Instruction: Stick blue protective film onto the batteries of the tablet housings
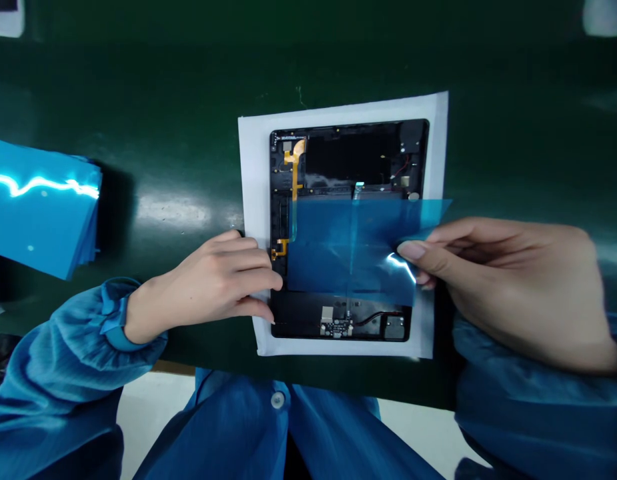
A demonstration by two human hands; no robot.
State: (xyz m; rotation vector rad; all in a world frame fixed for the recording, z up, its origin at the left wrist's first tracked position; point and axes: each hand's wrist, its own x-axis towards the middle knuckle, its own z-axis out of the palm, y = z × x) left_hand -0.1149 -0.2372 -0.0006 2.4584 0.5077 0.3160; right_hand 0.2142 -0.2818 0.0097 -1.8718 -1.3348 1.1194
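An opened tablet (353,153) lies on a white foam sheet (254,160), its inner parts showing, with an orange flex cable (295,177) along the left side and a small circuit board (337,325) at the near edge. Over its middle is a see-through blue film (333,247). Between thumb and fingers, my right hand (518,280) pinches the film's right side. My left hand (223,280) rests at the tablet's left edge, fingers bent and thumb apart from them, with the fingertips touching the frame; no object shows in it.
To the left sits a stack of blue film sheets (38,207) with a bright light reflection on it. The table top (188,80) is dark green and glossy. Pale objects show partly at the far left corner (5,20) and far right corner (605,17).
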